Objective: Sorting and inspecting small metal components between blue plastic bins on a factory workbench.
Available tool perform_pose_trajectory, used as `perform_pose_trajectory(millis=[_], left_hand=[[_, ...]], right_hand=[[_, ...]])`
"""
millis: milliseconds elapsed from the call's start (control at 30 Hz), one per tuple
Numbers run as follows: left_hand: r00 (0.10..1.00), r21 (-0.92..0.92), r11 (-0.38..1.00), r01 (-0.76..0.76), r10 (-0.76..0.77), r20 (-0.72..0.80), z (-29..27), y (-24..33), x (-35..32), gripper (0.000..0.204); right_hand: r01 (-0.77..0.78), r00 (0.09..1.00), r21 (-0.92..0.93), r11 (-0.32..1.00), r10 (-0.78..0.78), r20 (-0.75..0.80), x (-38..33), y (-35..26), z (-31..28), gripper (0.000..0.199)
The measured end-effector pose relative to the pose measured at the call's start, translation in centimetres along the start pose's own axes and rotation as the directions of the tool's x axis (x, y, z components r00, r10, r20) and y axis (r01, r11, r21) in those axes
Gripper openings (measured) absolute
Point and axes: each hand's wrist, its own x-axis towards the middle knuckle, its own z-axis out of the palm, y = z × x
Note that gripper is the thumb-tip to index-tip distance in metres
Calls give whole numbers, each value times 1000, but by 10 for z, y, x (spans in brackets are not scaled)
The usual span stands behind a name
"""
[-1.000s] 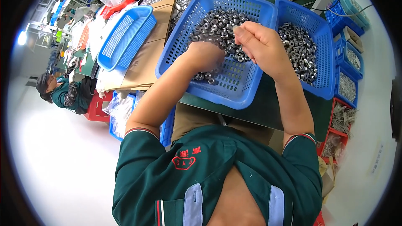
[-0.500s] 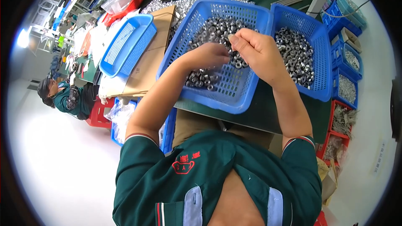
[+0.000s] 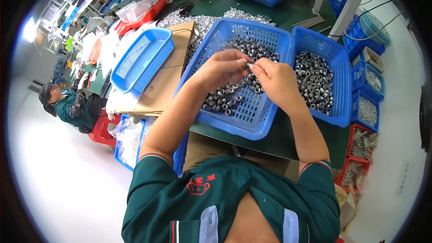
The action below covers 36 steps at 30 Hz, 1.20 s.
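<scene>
Green workbench [image 3: 288, 15] carries a blue basket [image 3: 252, 123] of metal rings [image 3: 225, 99]; left hand [image 3: 220, 68] and right hand [image 3: 275, 78] jointly pinch one small metal part [image 3: 249, 65] above it for close inspection.

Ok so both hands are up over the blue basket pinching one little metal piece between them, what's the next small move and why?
Probably ease the small metal part fully into one hand's grip. The left hand and right hand meet fingertip to fingertip above the blue basket of loose metal rings, so a slip would likely drop it back among them.
</scene>
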Motion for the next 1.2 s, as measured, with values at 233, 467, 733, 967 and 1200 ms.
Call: perform_pose_trajectory(millis=[233,467,733,967,1200], left_hand=[[999,67,997,29,-28,-16,-5,-4,1,23],[994,-143,983,113,-111,25,-15,-3,5,16],[999,175,984,-23,31,-41,-5,-1,3,18],[993,-345,937,52,-13,113,-11,3,2,16],[981,809,557,188,-142,-130,-3,-14,10,24]], right_hand=[[276,945,-207,939,-304,-122,-1,0,8,16],[410,859,-334,849,-482,-171,4,4,20,14],[-46,999,256,966,42,22,3,11,16,25],[-360,932,648,671,220,289,7,10,-4,35],[-324,946,694,643,194,261,4,1,-14,36]])
